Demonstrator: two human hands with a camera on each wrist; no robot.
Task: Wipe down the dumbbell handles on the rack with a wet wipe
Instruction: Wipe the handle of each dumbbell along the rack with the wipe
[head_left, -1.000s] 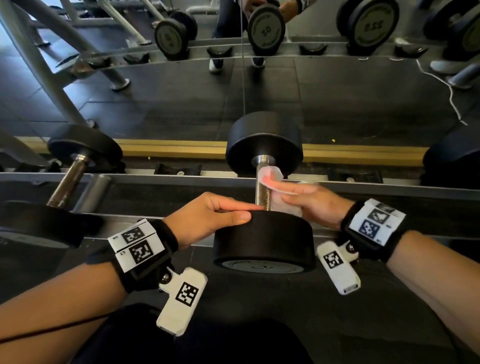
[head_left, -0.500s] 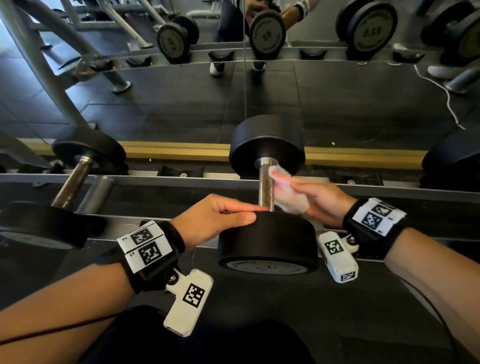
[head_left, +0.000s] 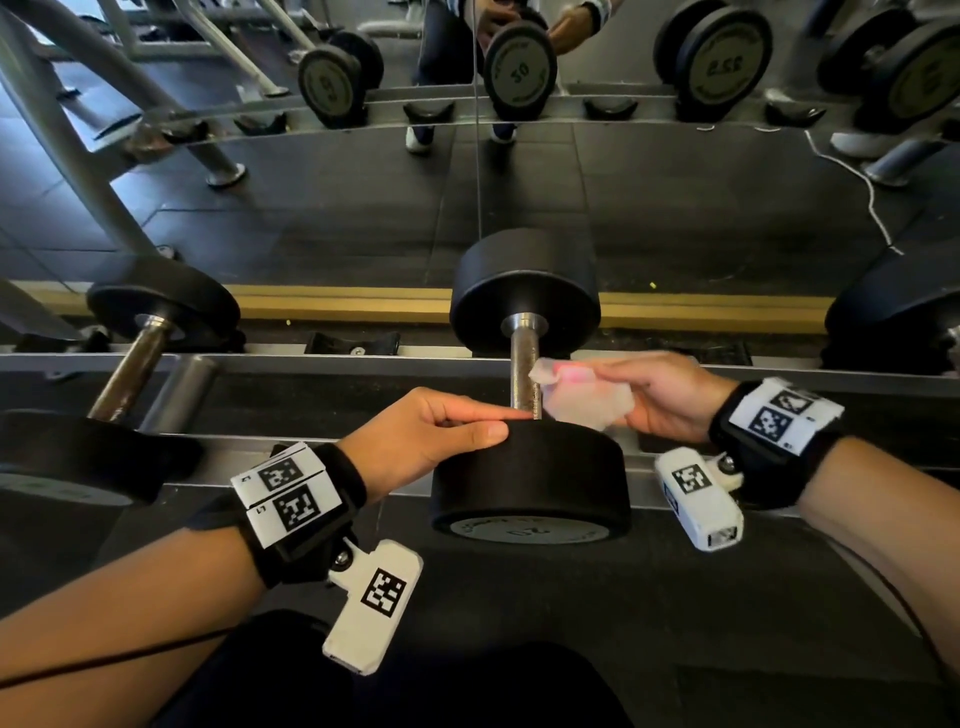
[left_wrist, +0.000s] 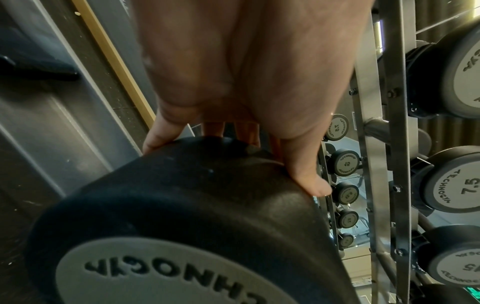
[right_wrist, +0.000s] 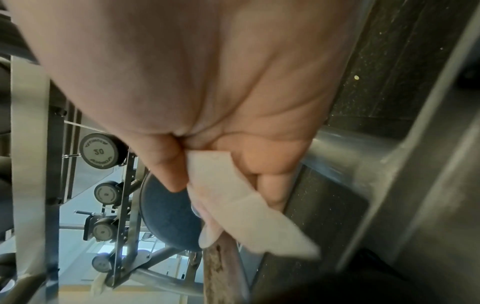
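A black dumbbell lies across the rack rails, pointing away from me, with its near head (head_left: 530, 478) (left_wrist: 182, 205) closest to me and its far head (head_left: 524, 291) (right_wrist: 168, 216) by the mirror. Its knurled steel handle (head_left: 524, 369) (right_wrist: 221, 267) is bare. My left hand (head_left: 441, 431) rests on top of the near head with fingers straight, the index tip at the handle's base. My right hand (head_left: 665, 395) pinches a white wet wipe (head_left: 582, 395) (right_wrist: 233, 195) between thumb and fingers. The wipe's left edge meets the handle's right side.
Another dumbbell (head_left: 140, 364) lies on the rails (head_left: 311, 364) at left, and a third head (head_left: 909, 322) shows at right. An empty cradle (head_left: 353, 343) sits between them. A mirror behind reflects the rack. Lower-tier dumbbells (left_wrist: 457, 179) appear below.
My right hand has drawn the wipe off the handle's far part to the handle's right side. The left hand stays on the near head.
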